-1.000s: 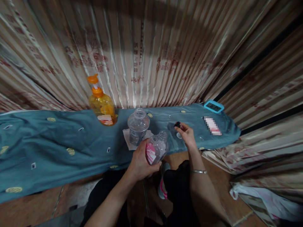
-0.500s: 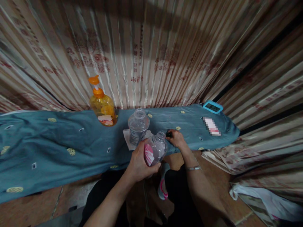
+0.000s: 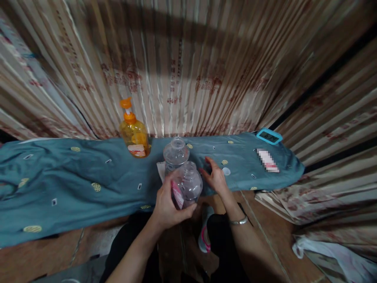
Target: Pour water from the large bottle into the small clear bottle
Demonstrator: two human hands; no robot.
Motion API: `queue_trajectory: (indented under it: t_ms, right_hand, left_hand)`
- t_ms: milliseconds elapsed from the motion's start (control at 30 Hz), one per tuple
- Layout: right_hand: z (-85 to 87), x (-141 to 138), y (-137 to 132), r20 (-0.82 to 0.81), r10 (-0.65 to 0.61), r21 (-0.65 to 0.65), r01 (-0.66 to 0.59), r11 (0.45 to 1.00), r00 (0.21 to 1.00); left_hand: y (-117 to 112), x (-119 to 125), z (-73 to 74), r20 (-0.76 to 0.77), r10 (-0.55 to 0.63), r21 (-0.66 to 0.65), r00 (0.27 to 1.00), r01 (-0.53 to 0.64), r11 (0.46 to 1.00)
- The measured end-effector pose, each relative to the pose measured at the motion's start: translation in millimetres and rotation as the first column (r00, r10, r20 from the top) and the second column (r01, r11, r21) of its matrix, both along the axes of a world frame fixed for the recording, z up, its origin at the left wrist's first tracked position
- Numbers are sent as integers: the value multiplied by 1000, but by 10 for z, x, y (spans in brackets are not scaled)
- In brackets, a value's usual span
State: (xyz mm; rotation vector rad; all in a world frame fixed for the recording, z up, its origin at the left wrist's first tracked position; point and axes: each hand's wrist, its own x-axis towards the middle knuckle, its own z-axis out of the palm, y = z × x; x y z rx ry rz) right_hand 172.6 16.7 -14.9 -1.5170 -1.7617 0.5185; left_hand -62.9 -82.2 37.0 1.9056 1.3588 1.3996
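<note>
head view puts the left hand [image 3: 167, 204] wrapped around the lower body of a clear bottle [image 3: 188, 184] with a pink label, held just above the near edge of the teal cloth [image 3: 73, 177]. the bottle's long axis runs from our palm up and away from us, and its neck tips toward a second clear bottle [image 3: 176, 153] that stands upright on a white paper [image 3: 160, 169] right behind it. the two bottles look close to touching, though we cannot tell if they do.

the right hand [image 3: 215, 179] lies just to the right of the held bottle's neck, low over the cloth, with its fingers half curled toward that neck. we cannot tell whether they pinch anything, since the spot beneath them is dark. of our two hands, the right one is nearer the bottle's mouth and the left one is at its base.

a small white cap [image 3: 226, 171] rests on the cloth just right of the right hand. an orange pump bottle [image 3: 134, 133] stands well to the left by the curtain [image 3: 188, 70], and a blue clock [image 3: 268, 136] sits at the cloth's far right end.
</note>
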Motion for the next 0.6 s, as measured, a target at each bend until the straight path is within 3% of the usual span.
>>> queue_trajectory:
  t_ms: [133, 300, 500, 600]
  right_hand:
    - [46, -267, -92, -164, 142, -28, -149, 988, 976]
    - [100, -595, -183, -319, 244, -101, -288, 952, 916]
    - [100, -973, -159, -484, 220, -117, -311, 943, 847]
    - [51, -1125, -130, -518, 169, -107, -259, 960, 839]
  left_hand:
    - [11, -252, 85, 158, 130, 74, 979, -143, 987]
    - [194, -523, 187, 359, 291, 83, 887, -341, 936]
    - [608, -606, 192, 340, 488, 93, 804, -545, 833]
    - [816, -582, 76, 326, 499, 74, 803, -548, 833]
